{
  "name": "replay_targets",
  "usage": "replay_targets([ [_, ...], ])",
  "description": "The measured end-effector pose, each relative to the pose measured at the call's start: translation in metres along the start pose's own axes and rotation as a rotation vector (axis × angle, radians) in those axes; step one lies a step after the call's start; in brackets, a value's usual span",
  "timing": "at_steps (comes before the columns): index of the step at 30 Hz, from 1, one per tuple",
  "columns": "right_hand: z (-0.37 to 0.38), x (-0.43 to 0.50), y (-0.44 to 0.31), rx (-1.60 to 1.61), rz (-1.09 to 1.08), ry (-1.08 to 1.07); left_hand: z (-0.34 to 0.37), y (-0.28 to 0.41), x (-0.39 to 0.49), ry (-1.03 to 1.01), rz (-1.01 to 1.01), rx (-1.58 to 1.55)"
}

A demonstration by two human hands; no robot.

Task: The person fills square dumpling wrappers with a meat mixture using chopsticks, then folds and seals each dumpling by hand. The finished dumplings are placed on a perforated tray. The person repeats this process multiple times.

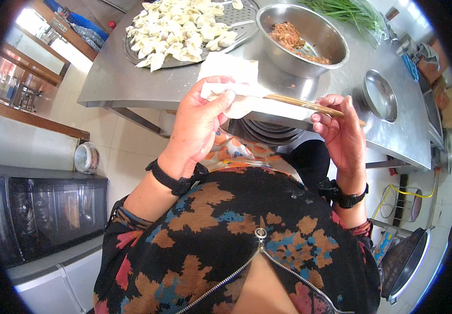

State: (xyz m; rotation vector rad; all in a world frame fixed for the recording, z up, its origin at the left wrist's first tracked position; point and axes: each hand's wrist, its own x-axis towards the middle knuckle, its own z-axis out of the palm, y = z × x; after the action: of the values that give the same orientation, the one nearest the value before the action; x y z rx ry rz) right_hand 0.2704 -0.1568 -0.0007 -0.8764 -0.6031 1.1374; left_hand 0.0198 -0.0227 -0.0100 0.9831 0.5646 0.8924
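My left hand (204, 117) holds a thin dough wrapper (241, 106), with the thumb on top near a fold. My right hand (341, 125) grips a pair of wooden chopsticks (306, 104), whose tips reach into the folded wrapper; any filling there is hidden. Just beyond the left hand, more square wrappers (230, 66) lie on the steel table. Folded wontons (179, 31) are heaped on a round perforated metal tray (238, 19). To its right stands a steel bowl (312, 67) with minced meat filling (287, 35) inside.
A small steel bowl (381, 96) stands on the steel table (139, 88) at the right. Green leafy stalks (343, 11) in clear plastic lie at the far side. Dark round pans (269, 131) are stacked under the table edge. A black glossy cabinet (57, 212) stands at lower left.
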Motion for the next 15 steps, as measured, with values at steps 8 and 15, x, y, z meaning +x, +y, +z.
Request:
replay_targets([
  [8,-0.008,0.004,-0.001,-0.109,-0.054,-0.037,0.001,0.011,-0.002,-0.139,-0.059,-0.332],
  [15,-0.014,0.002,-0.007,-0.197,-0.122,-0.245,-0.004,0.002,0.001,-0.076,-0.113,-0.184],
])
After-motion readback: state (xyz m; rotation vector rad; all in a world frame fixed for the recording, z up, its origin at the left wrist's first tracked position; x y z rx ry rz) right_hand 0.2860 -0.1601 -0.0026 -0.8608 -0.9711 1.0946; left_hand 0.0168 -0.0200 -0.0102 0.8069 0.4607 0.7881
